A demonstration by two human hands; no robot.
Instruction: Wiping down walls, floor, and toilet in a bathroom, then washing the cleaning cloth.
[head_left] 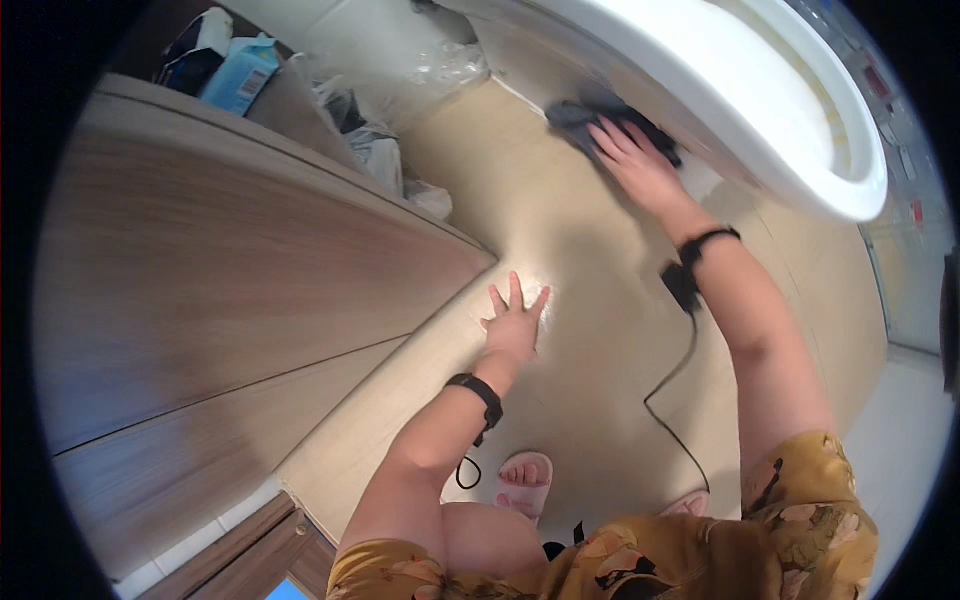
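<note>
The right hand lies flat with its fingers together on a dark cloth, pressing it against the outer wall of a white tub just above the beige floor. The left hand rests on the floor with its fingers spread apart, holding nothing. A wooden cabinet stands close on the left. Crumpled plastic bags sit beyond it, near the tub. Black bands circle both wrists, and a thin cable hangs from the right one.

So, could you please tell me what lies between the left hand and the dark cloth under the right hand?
In the head view, only bare beige floor lies between the left hand and the dark cloth under the right hand.
</note>
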